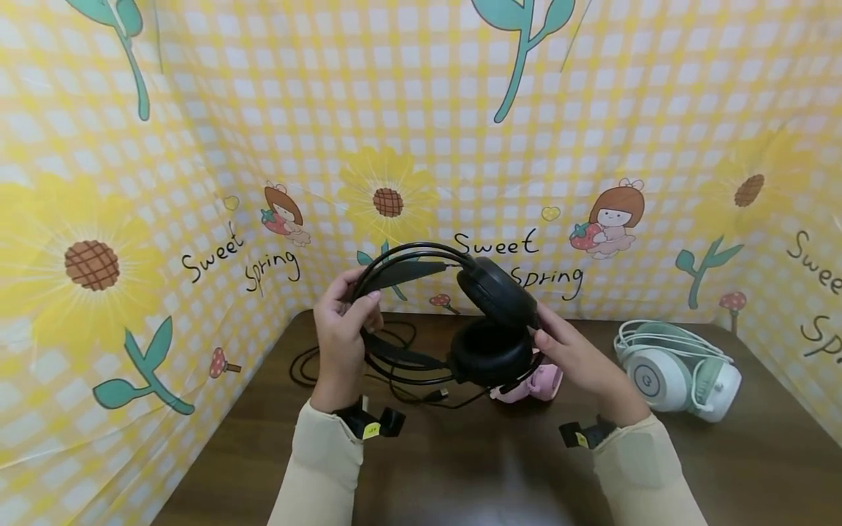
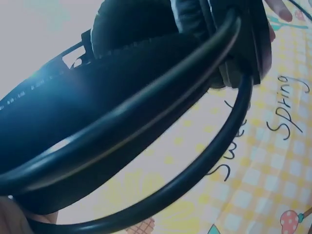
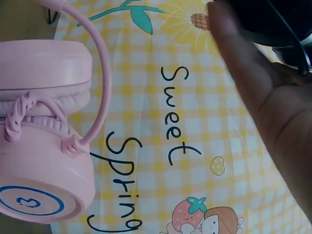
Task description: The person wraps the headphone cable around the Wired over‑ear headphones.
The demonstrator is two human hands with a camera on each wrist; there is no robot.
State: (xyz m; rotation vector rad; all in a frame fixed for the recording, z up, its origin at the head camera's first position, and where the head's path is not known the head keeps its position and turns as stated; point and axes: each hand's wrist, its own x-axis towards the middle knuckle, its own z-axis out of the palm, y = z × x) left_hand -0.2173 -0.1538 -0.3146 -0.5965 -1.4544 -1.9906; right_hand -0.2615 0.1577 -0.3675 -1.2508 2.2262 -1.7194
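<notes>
A pair of black headphones [image 1: 496, 296] is held up above the brown table, headband to the left and ear cups to the right. My left hand [image 1: 345, 329] grips the headband, thumb on the near side. At the ear cups, my right hand [image 1: 579, 361] holds their outer side, its fingers partly hidden behind them. The left wrist view is filled by the padded headband [image 2: 122, 122] and its thin tubes. In the right wrist view, the right hand [image 3: 273, 102] reaches up to a dark ear cup [image 3: 273, 19] at the top corner.
Pink headphones [image 1: 546, 381] lie behind the black pair, partly covered by it. White and green headphones [image 1: 658, 376] rest at the table's right. A black cable [image 1: 316, 358] with a plug [image 1: 436, 395] loops across the table [image 1: 460, 467]. Yellow checked cloth [image 1: 421, 95] hangs around it.
</notes>
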